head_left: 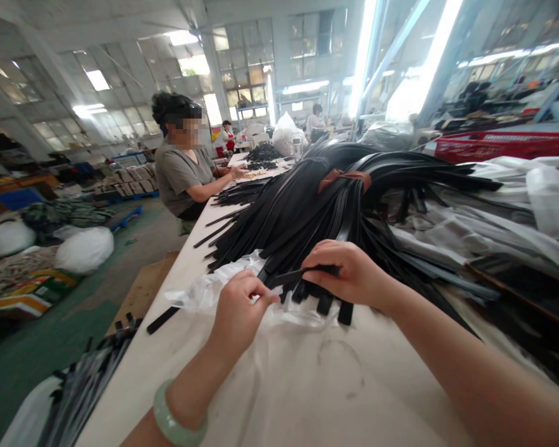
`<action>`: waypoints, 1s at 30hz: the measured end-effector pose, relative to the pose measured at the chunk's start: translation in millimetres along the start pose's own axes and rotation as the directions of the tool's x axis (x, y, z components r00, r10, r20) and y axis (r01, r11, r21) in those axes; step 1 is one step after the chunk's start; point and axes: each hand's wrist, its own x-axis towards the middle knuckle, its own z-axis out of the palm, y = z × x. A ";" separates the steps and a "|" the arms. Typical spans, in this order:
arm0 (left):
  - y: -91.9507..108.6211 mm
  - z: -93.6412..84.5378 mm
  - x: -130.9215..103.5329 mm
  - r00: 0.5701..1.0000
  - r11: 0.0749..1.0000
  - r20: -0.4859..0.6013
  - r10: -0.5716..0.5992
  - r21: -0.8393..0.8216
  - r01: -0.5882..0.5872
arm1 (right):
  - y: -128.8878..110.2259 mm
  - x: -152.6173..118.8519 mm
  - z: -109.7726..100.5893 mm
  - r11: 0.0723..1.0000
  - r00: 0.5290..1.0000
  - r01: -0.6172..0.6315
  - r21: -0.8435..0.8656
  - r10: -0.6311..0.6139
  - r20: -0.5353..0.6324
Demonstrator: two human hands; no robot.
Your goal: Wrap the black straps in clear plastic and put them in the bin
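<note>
- Left hand (239, 305): thumb and forefinger are held close to the black strip (287, 277); whether it is pinched cannot be told.
- Over plastic film (202, 290), the strip is best kept flat.
- By the right hand (342, 270), it is pinched.

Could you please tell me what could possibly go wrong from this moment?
The black strip in the right hand could get mixed with the large pile of black strips just behind, since they look alike. The crumpled clear plastic beside the left hand might slide or snag on the fingers. The pale green bangle on the left wrist could perhaps knock against the table.
</note>
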 end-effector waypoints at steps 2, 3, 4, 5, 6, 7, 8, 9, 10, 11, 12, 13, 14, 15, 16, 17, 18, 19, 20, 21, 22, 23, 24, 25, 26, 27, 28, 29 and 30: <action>-0.9 0.4 0.5 1.000 1.000 -0.002 -0.008 0.003 0.008 | -1.6 0.7 2.8 0.988 0.994 0.108 -0.112 -0.105 0.031; -1.4 0.4 0.9 1.000 1.000 -0.003 -0.012 0.008 0.012 | -1.3 1.1 3.5 0.981 0.990 0.140 -0.131 -0.135 0.050; -1.9 0.4 1.2 1.000 1.000 -0.003 -0.016 0.013 0.016 | -0.7 1.4 3.8 0.978 0.987 0.156 -0.140 -0.150 0.057; -2.4 0.3 1.5 1.000 1.000 -0.002 -0.018 0.017 0.018 | 0.0 1.6 3.7 0.976 0.986 0.162 -0.148 -0.155 0.058; -2.9 0.1 1.7 1.000 1.000 0.001 -0.021 0.020 0.021 | 0.8 1.8 3.4 0.974 0.986 0.164 -0.157 -0.156 0.059; -3.3 -0.1 1.7 1.000 0.999 0.003 -0.025 0.023 0.025 | 1.3 1.9 3.1 0.973 0.986 0.163 -0.165 -0.155 0.063; -3.6 -0.3 1.7 1.000 0.999 0.005 -0.028 0.025 0.028 | 1.8 1.9 2.9 0.972 0.986 0.163 -0.171 -0.154 0.068; -3.8 -0.4 1.6 1.000 0.999 0.006 -0.030 0.027 0.030 | 2.0 1.9 2.9 0.970 0.985 0.164 -0.179 -0.152 0.077; -3.9 -0.4 1.4 1.000 0.999 0.006 -0.030 0.028 0.030 | 2.2 1.8 3.0 0.969 0.985 0.164 -0.187 -0.151 0.084; -3.9 -0.3 1.2 1.000 0.999 0.007 -0.030 0.030 0.030 | 2.2 1.8 3.3 0.967 0.985 0.165 -0.195 -0.151 0.088; -3.8 -0.2 1.0 1.000 0.999 0.007 -0.029 0.030 0.029 | 2.3 1.8 3.5 0.965 0.985 0.164 -0.204 -0.149 0.090; -3.6 0.0 0.9 1.000 0.999 0.008 -0.027 0.030 0.027 | 2.4 1.8 3.6 0.963 0.985 0.162 -0.215 -0.146 0.089; -3.4 0.2 0.7 1.000 0.999 0.007 -0.024 0.029 0.024 | 2.5 1.9 3.6 0.961 0.986 0.160 -0.227 -0.144 0.088; -3.1 0.3 0.7 1.000 0.999 0.005 -0.022 0.028 0.022 | 2.7 1.9 3.4 0.958 0.986 0.160 -0.239 -0.142 0.088; -2.8 0.3 0.6 1.000 0.999 0.001 -0.021 0.028 0.021 | 2.9 2.0 3.1 0.955 0.986 0.161 -0.250 -0.143 0.092; -2.7 0.4 0.5 1.000 1.000 -0.004 -0.018 0.024 0.018 | 3.2 2.0 2.7 0.951 0.985 0.164 -0.260 -0.143 0.098; -2.7 0.4 0.5 1.000 1.000 -0.007 -0.013 0.016 0.013 | 3.5 2.1 2.4 0.948 0.984 0.167 -0.271 -0.143 0.106; -2.9 0.4 0.4 1.000 1.000 -0.007 -0.003 0.001 0.003 | 3.8 2.2 2.3 0.944 0.983 0.171 -0.284 -0.143 0.117; -3.2 0.5 0.3 1.000 1.000 -0.003 0.013 -0.018 -0.013 | 3.9 2.3 2.4 0.938 0.981 0.175 -0.298 -0.142 0.130; -3.6 0.7 0.2 1.000 0.999 0.009 0.025 -0.040 -0.025 | 3.6 2.3 2.9 0.933 0.980 0.179 -0.313 -0.141 0.141; -3.8 0.8 -0.1 0.999 0.998 0.028 0.029 -0.060 -0.027 | 2.8 2.3 3.7 0.927 0.979 0.183 -0.327 -0.140 0.148; -3.7 1.0 -0.7 0.998 0.997 0.056 0.021 -0.074 -0.016 | 1.0 2.2 5.0 0.922 0.978 0.186 -0.339 -0.141 0.154; -3.0 1.2 -1.4 0.996 0.997 0.093 0.000 -0.080 0.007 | -1.6 1.9 6.7 0.918 0.977 0.187 -0.348 -0.139 0.160; -1.7 1.3 -2.5 0.990 0.996 0.137 -0.028 -0.081 0.040 | -5.3 1.5 8.8 0.915 0.977 0.186 -0.358 -0.134 0.165; 0.1 1.4 -3.9 0.981 0.994 0.182 -0.061 -0.083 0.077 | -9.6 1.0 11.4 0.911 0.977 0.186 -0.368 -0.130 0.171; 2.2 1.4 -5.5 0.971 0.990 0.222 -0.091 -0.088 0.113 | -14.0 0.6 14.4 0.906 0.975 0.188 -0.380 -0.125 0.184; 4.4 1.4 -7.3 0.959 0.984 0.256 -0.118 -0.101 0.148 | -18.0 0.3 17.3 0.899 0.972 0.193 -0.394 -0.120 0.202; 6.4 1.3 -8.8 0.949 0.976 0.281 -0.143 -0.120 0.182 | -20.9 0.4 19.8 0.892 0.967 0.202 -0.405 -0.118 0.224; 7.8 1.0 -10.1 0.938 0.965 0.303 -0.167 -0.143 0.218 | -22.2 0.8 21.4 0.886 0.960 0.217 -0.411 -0.118 0.253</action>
